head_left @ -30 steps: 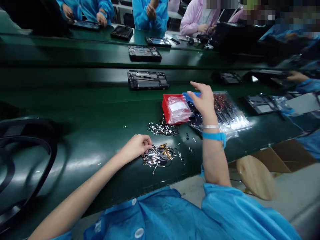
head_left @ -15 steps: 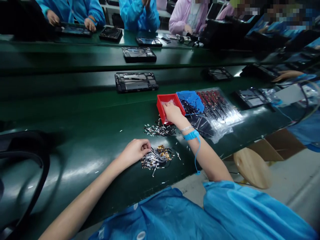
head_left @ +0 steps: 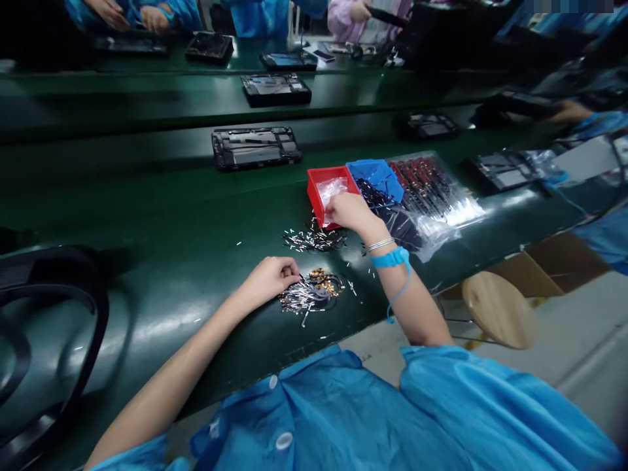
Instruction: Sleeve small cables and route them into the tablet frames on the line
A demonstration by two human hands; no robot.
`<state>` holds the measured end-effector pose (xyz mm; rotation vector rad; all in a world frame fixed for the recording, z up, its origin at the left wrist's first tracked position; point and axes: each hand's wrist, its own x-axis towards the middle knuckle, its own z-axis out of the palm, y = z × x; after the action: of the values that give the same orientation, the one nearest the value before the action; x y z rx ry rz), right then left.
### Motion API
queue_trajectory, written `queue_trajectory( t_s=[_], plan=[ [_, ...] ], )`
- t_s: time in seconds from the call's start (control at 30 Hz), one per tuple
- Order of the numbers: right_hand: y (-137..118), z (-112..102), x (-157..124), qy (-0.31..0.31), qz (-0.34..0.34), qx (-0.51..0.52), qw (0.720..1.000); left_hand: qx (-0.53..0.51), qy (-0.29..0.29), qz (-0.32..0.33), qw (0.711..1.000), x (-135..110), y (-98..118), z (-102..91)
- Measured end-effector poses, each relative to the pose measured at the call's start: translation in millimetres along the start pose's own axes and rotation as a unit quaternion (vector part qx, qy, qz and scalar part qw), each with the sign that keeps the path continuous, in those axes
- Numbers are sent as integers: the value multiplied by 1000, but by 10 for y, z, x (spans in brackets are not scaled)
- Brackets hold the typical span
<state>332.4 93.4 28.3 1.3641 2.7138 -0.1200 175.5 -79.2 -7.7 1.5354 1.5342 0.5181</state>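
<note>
My left hand (head_left: 269, 278) rests on the green bench with its fingers curled, pinching at the left edge of a pile of thin cables with gold ends (head_left: 311, 296). My right hand (head_left: 349, 212), with a blue wrist strap, sits at the near rim of a red bin (head_left: 314, 190) that holds a clear plastic bag (head_left: 331, 191); its fingers are curled at the bag and rim. A second pile of small silver-tipped cables (head_left: 311, 240) lies between the two hands. A blue bin (head_left: 377, 176) stands beside the red one.
A clear bag of red-and-black parts (head_left: 432, 196) lies right of the bins. Open tablet frames (head_left: 255, 147) (head_left: 275, 88) lie on the belts beyond. Other people in blue and pink coats work at the far side. A round wooden stool (head_left: 498, 317) stands below right; a black looped thing (head_left: 44, 314) is at left.
My right hand has come down from above the blue bin to the red bin's near rim and bag. My left hand stayed on the gold-ended cable pile.
</note>
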Motion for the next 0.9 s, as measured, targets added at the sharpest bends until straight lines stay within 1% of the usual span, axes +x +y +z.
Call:
queue_trajectory(
  t_s=[0.03, 0.07, 0.13, 0.2, 0.23, 0.27, 0.3, 0.33, 0.37, 0.4, 0.43, 0.47, 0.5, 0.53, 0.57, 0.6, 0.63, 0.7, 0.8, 0.9],
  plan=[
    [-5, -7, -24, 11, -1, 7, 1000, 7, 0, -1, 1000, -5, 12, -5],
    [3, -24, -78, 35, -3, 19, 999, 15, -1, -1, 1000, -11, 22, -9],
    [55, -65, -281, 124, -10, 63, 990, 28, -2, -1, 1000, -20, 36, -11],
    [130, -72, -582, 234, -6, 127, 964, 40, -7, 0, 999, -23, 39, -7],
    [166, -53, -749, 266, -1, 151, 952, 47, -12, 0, 999, -25, 39, -4],
    [194, -16, -916, 278, 2, 170, 945, 56, -17, 1, 998, -30, 39, -1],
    [213, 37, -1076, 278, 9, 184, 943, 68, -19, -1, 997, -41, 40, 2],
    [219, 102, -1222, 268, 20, 191, 944, 83, -18, -3, 996, -59, 45, 6],
    [211, 175, -1352, 244, 35, 191, 950, 97, -12, -7, 995, -86, 52, 12],
    [190, 251, -1461, 211, 52, 182, 959, 119, 6, -11, 993, -124, 62, 24],
    [155, 322, -1550, 172, 67, 169, 968, 154, 37, -8, 987, -171, 74, 43],
    [108, 384, -1618, 131, 79, 152, 976, 199, 78, 4, 977, -225, 85, 72],
    [53, 433, -1667, 92, 88, 132, 983, 249, 120, 29, 961, -282, 93, 114],
    [-7, 467, -1698, 60, 96, 110, 987, 298, 156, 68, 939, -338, 95, 169],
    [-68, 487, -1713, 35, 104, 85, 990, 341, 179, 117, 916, -391, 89, 235],
    [-126, 493, -1713, 18, 112, 61, 992, 370, 184, 167, 895, -436, 74, 309],
    [-177, 489, -1702, 5, 120, 38, 992, 384, 175, 209, 882, -472, 49, 386],
    [-249, 464, -1654, -12, 134, 6, 991, 397, 144, 257, 869, -512, -25, 529],
    [-279, 427, -1559, -34, 147, -2, 989, 406, 109, 258, 870, -510, -153, 651],
    [-246, 417, -1499, -37, 168, 8, 985, 405, 97, 251, 874, -466, -236, 657]
  ],
)
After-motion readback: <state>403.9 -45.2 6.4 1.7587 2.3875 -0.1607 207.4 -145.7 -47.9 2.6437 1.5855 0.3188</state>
